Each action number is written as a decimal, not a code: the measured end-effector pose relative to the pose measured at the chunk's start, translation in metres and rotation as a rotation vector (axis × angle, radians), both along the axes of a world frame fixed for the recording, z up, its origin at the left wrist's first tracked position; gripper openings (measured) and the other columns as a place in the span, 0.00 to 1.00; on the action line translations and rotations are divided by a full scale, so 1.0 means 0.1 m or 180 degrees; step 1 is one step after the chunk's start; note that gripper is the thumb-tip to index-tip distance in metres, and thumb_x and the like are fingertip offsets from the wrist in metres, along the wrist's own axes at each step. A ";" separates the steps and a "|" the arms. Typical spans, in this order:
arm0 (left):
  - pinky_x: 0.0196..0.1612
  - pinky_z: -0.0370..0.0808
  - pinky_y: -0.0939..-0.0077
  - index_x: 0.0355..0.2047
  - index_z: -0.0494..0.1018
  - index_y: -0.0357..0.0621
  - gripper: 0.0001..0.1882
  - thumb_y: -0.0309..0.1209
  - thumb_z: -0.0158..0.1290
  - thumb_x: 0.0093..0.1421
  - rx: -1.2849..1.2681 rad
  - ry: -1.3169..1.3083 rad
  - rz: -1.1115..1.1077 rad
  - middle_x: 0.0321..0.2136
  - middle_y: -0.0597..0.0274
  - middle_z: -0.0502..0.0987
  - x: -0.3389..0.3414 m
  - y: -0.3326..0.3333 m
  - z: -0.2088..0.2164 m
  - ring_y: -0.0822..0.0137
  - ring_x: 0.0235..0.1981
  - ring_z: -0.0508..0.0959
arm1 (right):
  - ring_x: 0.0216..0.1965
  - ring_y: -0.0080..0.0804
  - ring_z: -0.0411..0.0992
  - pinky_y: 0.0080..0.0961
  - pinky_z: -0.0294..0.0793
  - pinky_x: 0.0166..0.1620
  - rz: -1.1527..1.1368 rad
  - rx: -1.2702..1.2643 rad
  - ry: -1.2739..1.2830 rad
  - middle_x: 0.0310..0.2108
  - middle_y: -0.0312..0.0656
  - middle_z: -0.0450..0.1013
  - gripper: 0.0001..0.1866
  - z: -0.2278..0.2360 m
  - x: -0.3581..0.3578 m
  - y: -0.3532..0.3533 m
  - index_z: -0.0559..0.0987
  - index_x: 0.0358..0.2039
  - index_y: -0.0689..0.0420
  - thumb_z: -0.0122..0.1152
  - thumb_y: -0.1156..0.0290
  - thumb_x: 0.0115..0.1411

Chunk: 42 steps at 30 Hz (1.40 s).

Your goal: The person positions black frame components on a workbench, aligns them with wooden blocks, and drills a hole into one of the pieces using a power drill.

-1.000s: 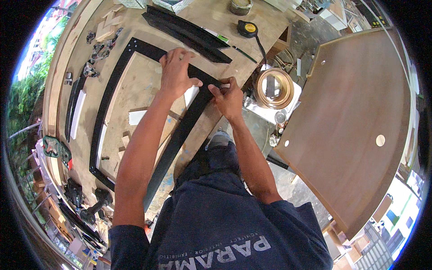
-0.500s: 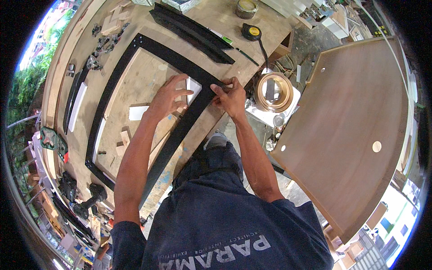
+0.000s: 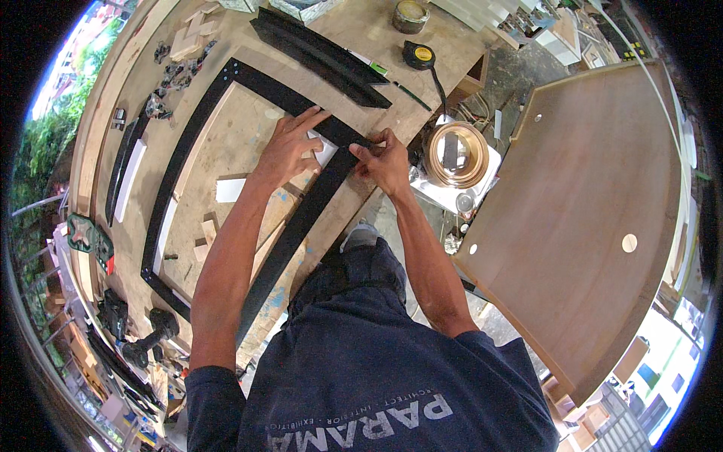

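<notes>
A black rectangular frame (image 3: 280, 239) lies on the wooden workbench. My right hand (image 3: 385, 163) grips its right corner, thumb on top and the other fingers curled at the outer edge. My left hand (image 3: 289, 149) has its fingers apart, with the fingertips resting on the frame's far bar near that same corner. Below those fingertips a white piece (image 3: 325, 151) sits in the inside of the corner, partly covered by the left hand. A thin seam shows between the two bars at this corner.
Beyond the frame lie black angled strips (image 3: 320, 56), a tape measure (image 3: 419, 55) and a round tin (image 3: 410, 16). Cordless drills (image 3: 154, 335) stand at the left. A roll of edging (image 3: 456, 154) is right of the bench, beside a large wooden panel (image 3: 580, 218).
My left hand has moved slightly away from me, its fingers reaching onto the far bar. My right hand keeps its grip, and the corner seam now shows more plainly.
</notes>
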<state>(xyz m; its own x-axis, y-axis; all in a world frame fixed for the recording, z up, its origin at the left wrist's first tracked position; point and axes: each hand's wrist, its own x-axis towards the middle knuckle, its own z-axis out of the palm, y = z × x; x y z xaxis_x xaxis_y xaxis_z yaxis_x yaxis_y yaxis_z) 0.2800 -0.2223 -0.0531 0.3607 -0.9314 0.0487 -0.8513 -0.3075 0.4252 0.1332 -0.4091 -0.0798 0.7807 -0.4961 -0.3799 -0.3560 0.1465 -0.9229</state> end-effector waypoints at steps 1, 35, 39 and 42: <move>0.69 0.62 0.52 0.29 0.81 0.43 0.15 0.27 0.70 0.40 0.0010 -0.0002 -0.0001 0.70 0.62 0.62 0.02 -0.01 -0.01 0.56 0.72 0.60 | 0.16 0.29 0.75 0.27 0.70 0.18 0.0028 0.0111 0.0024 0.17 0.45 0.75 0.21 -0.01 0.00 0.01 0.68 0.40 0.66 0.73 0.70 0.59; 0.54 0.73 0.66 0.38 0.80 0.36 0.30 0.22 0.71 0.26 0.0061 0.1486 -0.0002 0.37 0.59 0.77 0.51 -0.59 0.00 0.56 0.45 0.77 | 0.32 0.52 0.81 0.41 0.78 0.37 -0.0922 -0.1318 0.0709 0.27 0.55 0.80 0.19 0.02 0.07 0.40 0.75 0.38 0.64 0.73 0.63 0.56; 0.50 0.74 0.64 0.39 0.81 0.37 0.32 0.24 0.72 0.26 -0.0075 0.1505 -0.0044 0.36 0.56 0.76 0.54 -0.58 -0.03 0.53 0.44 0.78 | 0.32 0.51 0.81 0.41 0.78 0.37 -0.1014 -0.1124 0.0707 0.27 0.55 0.80 0.18 0.00 0.10 0.43 0.75 0.37 0.63 0.73 0.65 0.56; 0.51 0.73 0.65 0.39 0.81 0.37 0.33 0.24 0.72 0.25 -0.0052 0.1188 -0.0151 0.36 0.56 0.76 0.56 -0.57 -0.03 0.54 0.44 0.77 | 0.31 0.50 0.81 0.41 0.78 0.37 -0.1063 -0.1152 0.0710 0.27 0.54 0.80 0.17 0.01 0.10 0.44 0.75 0.36 0.63 0.72 0.66 0.55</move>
